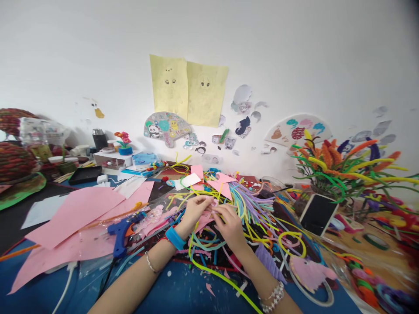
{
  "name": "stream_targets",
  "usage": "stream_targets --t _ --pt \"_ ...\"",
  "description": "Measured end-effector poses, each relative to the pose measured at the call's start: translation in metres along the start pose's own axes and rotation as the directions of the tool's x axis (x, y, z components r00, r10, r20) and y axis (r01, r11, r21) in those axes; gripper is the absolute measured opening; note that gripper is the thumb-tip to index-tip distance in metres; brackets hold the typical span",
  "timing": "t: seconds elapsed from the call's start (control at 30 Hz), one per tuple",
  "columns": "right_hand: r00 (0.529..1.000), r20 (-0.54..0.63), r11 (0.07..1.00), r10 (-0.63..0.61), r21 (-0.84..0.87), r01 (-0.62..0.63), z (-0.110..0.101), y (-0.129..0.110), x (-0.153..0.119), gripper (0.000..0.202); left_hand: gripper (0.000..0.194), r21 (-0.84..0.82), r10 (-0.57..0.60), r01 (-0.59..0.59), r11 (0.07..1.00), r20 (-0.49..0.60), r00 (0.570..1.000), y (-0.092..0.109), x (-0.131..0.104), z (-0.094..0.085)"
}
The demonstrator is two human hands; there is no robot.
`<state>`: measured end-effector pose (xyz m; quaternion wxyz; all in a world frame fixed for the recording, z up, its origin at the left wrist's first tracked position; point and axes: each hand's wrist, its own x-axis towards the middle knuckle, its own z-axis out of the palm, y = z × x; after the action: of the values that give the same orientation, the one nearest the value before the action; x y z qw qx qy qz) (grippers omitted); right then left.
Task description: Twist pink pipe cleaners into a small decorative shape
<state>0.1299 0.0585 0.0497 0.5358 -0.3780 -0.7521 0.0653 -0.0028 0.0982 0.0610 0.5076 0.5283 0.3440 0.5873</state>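
Note:
My left hand point(194, 214) and my right hand point(231, 226) meet at the middle of the table, fingertips pinched together. Between them is a small pale pink piece point(214, 203), mostly covered by the fingers, so its kind does not show. Under and behind the hands lies a tangle of yellow, blue and lilac pipe cleaners point(252, 200). Just beyond the fingertips rests a cut pink sheet point(223, 185). A blue hot glue gun point(120, 237) lies left of my left forearm.
Large pink sheets point(81, 213) cover the left side. At the right, a phone point(318, 214) leans before a pot of colourful pipe-cleaner stems point(334, 161). A pink fuzzy shape point(310, 272) lies by my right forearm. One long yellow-green pipe cleaner point(225, 281) runs toward the front edge.

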Motion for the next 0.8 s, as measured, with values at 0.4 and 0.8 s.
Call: stream_targets --t 0.4,0.8 --pt "0.779 0.213 0.575 0.59 0.566 -0.591 -0.015 0.022 0.015 0.03 0.029 0.084 -0.11 0.089 0.992 0.289 0.951 0.007 0.003 -0.01" --pt "0.736 0.277 0.488 0.618 0.599 -0.635 -0.021 0.026 0.016 0.03 0.027 0.199 -0.234 0.157 0.967 0.466 0.853 0.009 0.004 -0.021"
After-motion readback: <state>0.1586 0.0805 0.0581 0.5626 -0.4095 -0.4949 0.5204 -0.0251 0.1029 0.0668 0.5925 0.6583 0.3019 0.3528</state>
